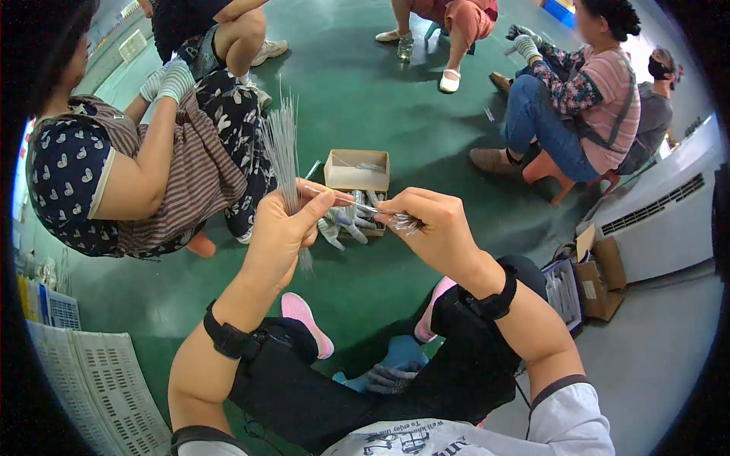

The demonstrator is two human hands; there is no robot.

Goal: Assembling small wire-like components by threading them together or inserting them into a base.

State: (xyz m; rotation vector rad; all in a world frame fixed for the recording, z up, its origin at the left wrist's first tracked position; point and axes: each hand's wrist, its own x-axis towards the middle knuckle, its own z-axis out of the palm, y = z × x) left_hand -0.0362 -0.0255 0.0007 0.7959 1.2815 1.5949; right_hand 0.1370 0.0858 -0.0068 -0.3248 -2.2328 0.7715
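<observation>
My left hand [280, 228] is closed around an upright bundle of thin silvery wires [281, 144], which fans out above the fist and pokes out below it. Its thumb and forefinger pinch near one end of a slim metal strand [340, 199]. That strand runs across to my right hand [441, 228], whose fingers are closed on a small cluster of thin shiny metal pieces [405, 222]; their exact kind is too small to tell. Beyond my hands an open cardboard box [357, 175] sits on the floor, with light work gloves [346, 226] at its near side.
A person in a striped apron [190, 159] sits close on the left, another on a red stool [549, 173] at the right. White plastic crates [114, 372] stand lower left. A cardboard carton [604, 277] and a filled bin [563, 292] lie right. Green floor [449, 152] lies between.
</observation>
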